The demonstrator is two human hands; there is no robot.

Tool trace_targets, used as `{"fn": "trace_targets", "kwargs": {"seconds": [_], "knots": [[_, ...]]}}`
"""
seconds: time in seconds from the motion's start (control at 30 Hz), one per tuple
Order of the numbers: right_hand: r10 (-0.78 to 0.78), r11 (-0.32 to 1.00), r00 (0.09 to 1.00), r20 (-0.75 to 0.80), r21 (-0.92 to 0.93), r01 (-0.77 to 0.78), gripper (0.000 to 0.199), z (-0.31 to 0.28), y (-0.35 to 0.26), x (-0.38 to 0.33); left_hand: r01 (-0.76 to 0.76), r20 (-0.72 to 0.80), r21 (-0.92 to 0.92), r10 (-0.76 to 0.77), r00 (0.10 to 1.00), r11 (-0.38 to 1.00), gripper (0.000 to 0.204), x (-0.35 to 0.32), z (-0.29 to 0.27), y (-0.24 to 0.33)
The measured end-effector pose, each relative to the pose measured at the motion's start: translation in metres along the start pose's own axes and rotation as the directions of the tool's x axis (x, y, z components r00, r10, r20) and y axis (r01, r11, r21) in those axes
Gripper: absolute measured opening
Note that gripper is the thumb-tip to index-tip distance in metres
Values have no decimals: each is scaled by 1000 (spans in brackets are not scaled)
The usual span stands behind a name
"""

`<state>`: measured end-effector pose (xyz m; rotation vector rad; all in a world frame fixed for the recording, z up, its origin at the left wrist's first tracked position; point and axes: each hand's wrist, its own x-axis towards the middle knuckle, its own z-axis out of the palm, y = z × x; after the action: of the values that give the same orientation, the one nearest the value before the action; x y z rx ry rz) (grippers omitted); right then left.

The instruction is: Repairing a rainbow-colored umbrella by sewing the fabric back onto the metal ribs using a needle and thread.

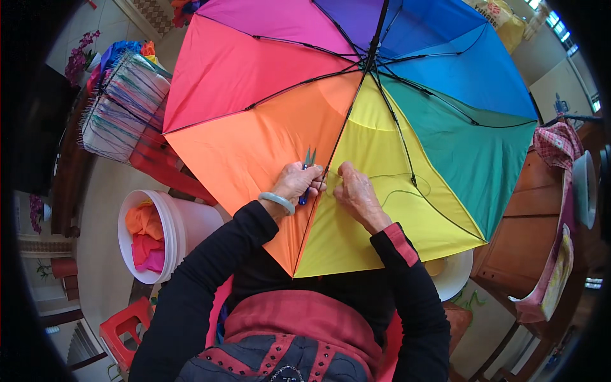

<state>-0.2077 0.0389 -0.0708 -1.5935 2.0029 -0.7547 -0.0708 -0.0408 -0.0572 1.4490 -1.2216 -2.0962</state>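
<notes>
Head view, and here's the open umbrella (375,143), spread before the person's torso, thin smooth cloth in rainbow wedges stretched over slim dark ribs. At the orange-yellow seam, the left hand (294,181) grips small scissors (310,156), pointed metal blades up, blue handles tucked in the palm, fingertips at the rib. Just beside, the right hand (358,196) has its fingers drawn narrow; what's in that pinch, I can't tell! Fine dark thread (398,191) loops over the yellow. Outward now: a round white bucket (202,223) of crumpled bright cloth, and a red stool (124,326).
</notes>
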Motion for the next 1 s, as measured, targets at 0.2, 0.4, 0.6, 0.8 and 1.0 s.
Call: {"fn": "trace_targets", "kwargs": {"seconds": [0.2, 0.4, 0.6, 0.8, 1.0], "knots": [[-31, 997, 994, -108, 67, 39, 12, -3, -3, 18, 29, 46, 32, -30, 999, 999, 14, 3, 0, 2], [22, 968, 996, 91, 247, -44, 9, 9, 22, 15, 73, 101, 9, -74, 992, 997, 15, 3, -2, 3], [267, 781, 945, 189, 532, -326, 11, -1, -2, 8, 49, 90, -13, -48, 995, 999, 16, 8, -1, -4], [191, 842, 980, -64, 523, -130, 12, -75, 8, -3, -38, 18, -23, 39, 999, 999, 16, 4, 3, -9], [412, 530, 748, -521, 804, 268, 11, -269, 26, -61, -55, 39, 30, 54, 998, 998, 14, -1, -1, -7]]}}
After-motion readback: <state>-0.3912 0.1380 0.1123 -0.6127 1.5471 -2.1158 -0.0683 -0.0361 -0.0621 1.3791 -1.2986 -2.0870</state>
